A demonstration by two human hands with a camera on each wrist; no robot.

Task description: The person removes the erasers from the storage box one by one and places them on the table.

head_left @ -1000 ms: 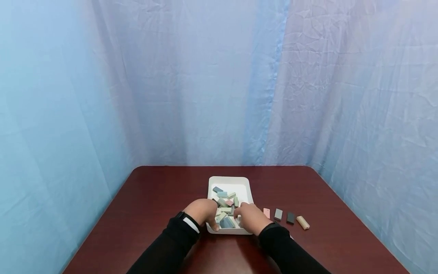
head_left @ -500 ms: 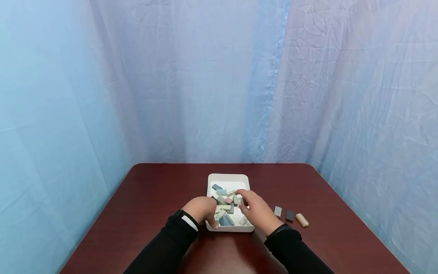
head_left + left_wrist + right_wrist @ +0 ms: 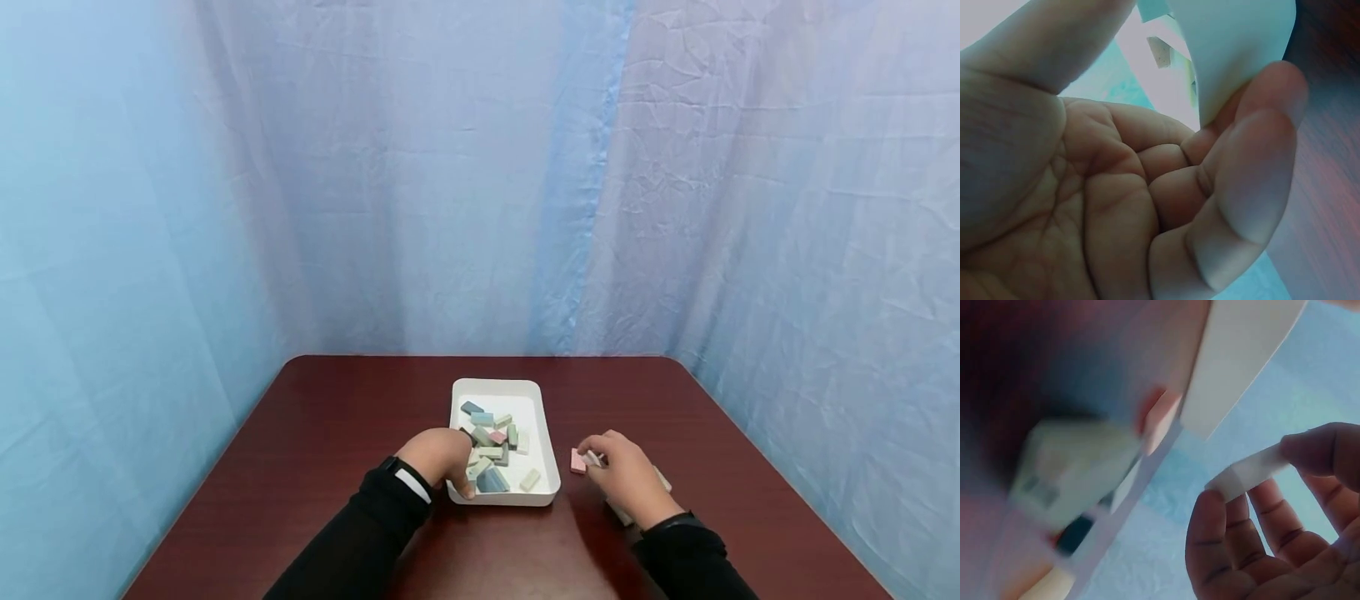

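I am watching from afar a white tray [image 3: 517,402] lying on a dark red table [image 3: 360,417]; small rectangular blocks, among them a blue block [image 3: 482,418] at its far end, are lying jumbled inside it, in muted green, pink, grey and cream.

The left hand [image 3: 442,457] is reaching over the tray's left edge, its fingers curling against the wall in the wrist view; I am reading this as a steadying hold, with no block showing in the palm.

The right hand [image 3: 628,477] is what has just changed; half a second ago it was hovering over the tray's right side, and now it is hanging to the right of the tray, well clear of the wall; its grip is narrow, the fingertips pinching a pale block [image 3: 1250,472] by its ends. I am judging that this piece is being parted from the tray's jumble and brought among the loose ones.

Those loose ones are all lying right of the tray; a pink block [image 3: 577,461] is sitting nearest it, a dark block [image 3: 1074,535] and a tan block [image 3: 1050,584] farther off; a pale-green shape [image 3: 1075,472] is too blurred for me to identify.
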